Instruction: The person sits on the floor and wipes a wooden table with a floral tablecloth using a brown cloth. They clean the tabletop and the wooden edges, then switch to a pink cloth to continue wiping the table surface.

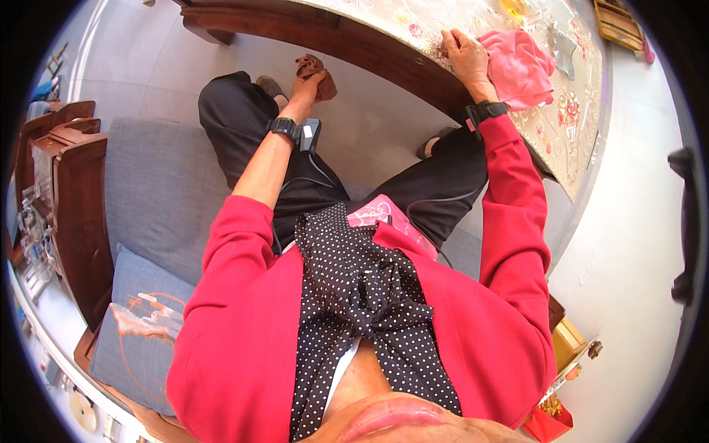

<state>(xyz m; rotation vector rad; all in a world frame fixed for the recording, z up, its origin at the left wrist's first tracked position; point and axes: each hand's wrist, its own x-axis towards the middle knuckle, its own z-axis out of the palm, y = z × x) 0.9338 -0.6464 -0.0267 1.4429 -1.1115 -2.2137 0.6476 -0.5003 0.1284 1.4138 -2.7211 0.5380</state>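
My left hand [306, 88] hangs over the floor in front of the sofa, closed around a crumpled brown cloth [327, 83]. My right hand [467, 60] rests at the near edge of the wooden table [365, 41], its fingers bent on the floral tablecloth [573, 124]. A bunched pink cloth [518, 69] lies right against the back of that hand. Whether the fingers pinch anything there is hidden. Both wrists wear black straps; a small grey device [310, 134] sits on the left one.
A clear plastic packet [564, 50] and a yellow object [515, 8] are on the table. Thin cables [443, 199] cross my lap beside a pink printed packet [382, 213]. On the grey sofa [155, 194] leans a blue-grey cushion [144, 326], with a wooden armrest [83, 221] at left.
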